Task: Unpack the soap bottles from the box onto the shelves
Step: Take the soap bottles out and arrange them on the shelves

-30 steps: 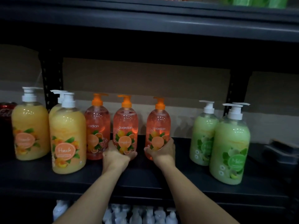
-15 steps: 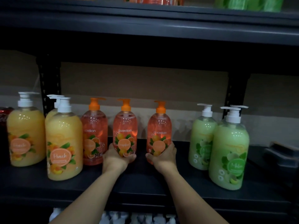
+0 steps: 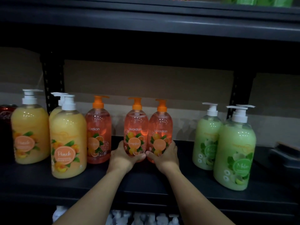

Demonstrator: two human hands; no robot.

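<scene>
Three orange grapefruit soap bottles with orange pumps stand on the dark shelf (image 3: 146, 181). My left hand (image 3: 125, 158) grips the base of the middle orange bottle (image 3: 136, 127). My right hand (image 3: 165, 157) grips the base of the right orange bottle (image 3: 160, 129). These two bottles stand upright, side by side and touching. The third orange bottle (image 3: 99, 127) stands apart to their left. Both forearms reach up from below the shelf edge.
Yellow peach bottles (image 3: 68, 143) with white pumps stand at the left, next to a red can (image 3: 4, 111). Green melon bottles (image 3: 235, 151) stand at the right. A dark flat object (image 3: 284, 153) lies far right. White pump tops (image 3: 139, 216) show on the shelf below.
Both hands have slid their bottles together: the middle bottle moved right, away from the left one, and the right bottle moved left, closing the gap between them.
</scene>
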